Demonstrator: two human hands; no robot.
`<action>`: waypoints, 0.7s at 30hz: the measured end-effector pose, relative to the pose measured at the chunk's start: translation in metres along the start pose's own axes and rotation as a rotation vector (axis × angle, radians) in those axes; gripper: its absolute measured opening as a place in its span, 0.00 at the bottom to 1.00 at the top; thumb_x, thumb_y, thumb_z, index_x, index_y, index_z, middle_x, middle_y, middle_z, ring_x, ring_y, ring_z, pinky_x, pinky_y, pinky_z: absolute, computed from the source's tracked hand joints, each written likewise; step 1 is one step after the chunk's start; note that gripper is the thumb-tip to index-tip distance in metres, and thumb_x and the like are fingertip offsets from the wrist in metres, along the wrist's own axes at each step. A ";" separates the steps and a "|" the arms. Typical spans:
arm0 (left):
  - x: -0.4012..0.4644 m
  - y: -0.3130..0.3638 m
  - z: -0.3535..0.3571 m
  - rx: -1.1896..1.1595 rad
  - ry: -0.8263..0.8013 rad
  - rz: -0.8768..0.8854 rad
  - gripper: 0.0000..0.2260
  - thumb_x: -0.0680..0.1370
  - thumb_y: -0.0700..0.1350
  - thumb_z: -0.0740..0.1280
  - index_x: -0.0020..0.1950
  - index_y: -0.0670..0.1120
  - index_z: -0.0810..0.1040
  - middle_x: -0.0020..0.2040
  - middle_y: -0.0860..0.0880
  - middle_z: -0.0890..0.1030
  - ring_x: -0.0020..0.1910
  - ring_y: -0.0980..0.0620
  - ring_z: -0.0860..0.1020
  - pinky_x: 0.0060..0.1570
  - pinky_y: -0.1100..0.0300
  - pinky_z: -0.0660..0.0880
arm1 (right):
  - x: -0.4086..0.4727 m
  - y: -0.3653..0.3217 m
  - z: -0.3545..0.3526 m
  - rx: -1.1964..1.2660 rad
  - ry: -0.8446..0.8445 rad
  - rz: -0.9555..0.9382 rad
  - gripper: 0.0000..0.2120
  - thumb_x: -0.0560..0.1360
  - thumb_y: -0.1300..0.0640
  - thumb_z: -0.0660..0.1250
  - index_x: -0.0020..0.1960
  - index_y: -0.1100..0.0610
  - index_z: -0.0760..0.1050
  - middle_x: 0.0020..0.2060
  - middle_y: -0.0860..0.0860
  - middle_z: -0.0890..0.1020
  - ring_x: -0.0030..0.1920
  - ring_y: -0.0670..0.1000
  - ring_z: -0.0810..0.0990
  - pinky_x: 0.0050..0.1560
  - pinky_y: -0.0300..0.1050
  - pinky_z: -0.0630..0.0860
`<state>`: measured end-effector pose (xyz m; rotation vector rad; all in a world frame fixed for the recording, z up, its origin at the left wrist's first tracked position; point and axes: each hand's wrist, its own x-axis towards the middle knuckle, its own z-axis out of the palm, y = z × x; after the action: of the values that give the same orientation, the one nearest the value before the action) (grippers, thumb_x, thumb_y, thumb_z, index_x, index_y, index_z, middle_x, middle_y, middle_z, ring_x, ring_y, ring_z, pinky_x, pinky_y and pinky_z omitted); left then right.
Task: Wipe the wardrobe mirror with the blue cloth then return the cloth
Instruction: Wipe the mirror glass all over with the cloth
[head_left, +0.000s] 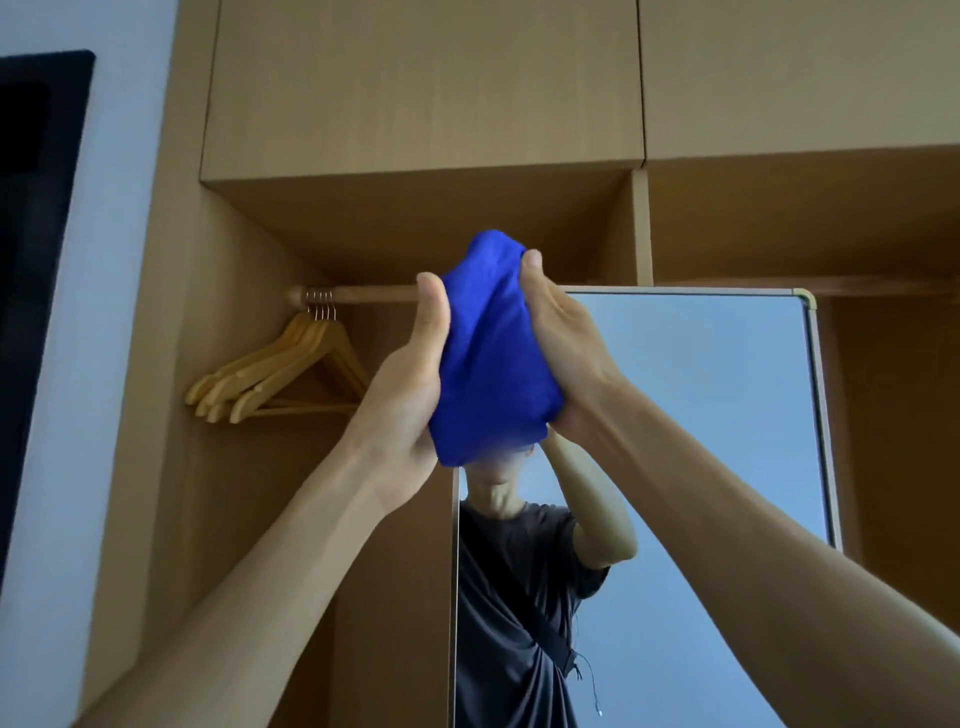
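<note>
The blue cloth (493, 348) is bunched into a thick wad, held up in front of me between both hands. My left hand (410, 379) presses its left side, thumb up along the edge. My right hand (561, 353) grips its right side, thumb on top. Behind and to the right stands the wardrobe mirror (701, 415), a tall panel with a pale frame and rounded top corner. The cloth covers the mirror's upper left corner. Whether the cloth touches the glass I cannot tell. The mirror reflects a person in a dark T-shirt with raised arms.
The open wooden wardrobe (415, 208) has a hanging rail (374, 294) with several wooden hangers (280, 374) at the left. Closed cabinet doors (426, 78) sit above. A white wall and a dark panel (36, 234) lie at far left.
</note>
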<state>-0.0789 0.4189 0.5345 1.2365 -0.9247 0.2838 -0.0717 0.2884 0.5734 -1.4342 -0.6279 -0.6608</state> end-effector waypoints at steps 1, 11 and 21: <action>-0.002 0.002 0.000 0.017 -0.001 -0.015 0.29 0.75 0.67 0.56 0.67 0.52 0.77 0.63 0.50 0.83 0.63 0.49 0.81 0.64 0.48 0.76 | 0.000 0.000 0.000 -0.020 -0.007 0.013 0.29 0.85 0.37 0.55 0.57 0.62 0.79 0.48 0.58 0.82 0.51 0.57 0.83 0.57 0.57 0.81; 0.019 0.014 -0.049 -0.155 0.263 -0.030 0.20 0.80 0.60 0.64 0.62 0.46 0.81 0.52 0.47 0.87 0.40 0.53 0.86 0.38 0.60 0.83 | 0.040 -0.011 -0.040 -0.881 0.196 -0.396 0.18 0.85 0.43 0.59 0.58 0.55 0.80 0.55 0.55 0.81 0.60 0.56 0.77 0.60 0.53 0.75; 0.054 0.003 -0.078 0.108 0.476 0.019 0.26 0.71 0.66 0.71 0.64 0.54 0.77 0.54 0.53 0.85 0.52 0.52 0.85 0.48 0.55 0.82 | 0.072 -0.032 -0.066 -1.240 0.057 -0.179 0.32 0.85 0.35 0.45 0.55 0.54 0.81 0.54 0.55 0.80 0.56 0.58 0.76 0.62 0.60 0.69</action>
<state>-0.0127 0.4744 0.5731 1.1868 -0.5141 0.6204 -0.0464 0.2188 0.6453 -2.4864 -0.2599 -1.3497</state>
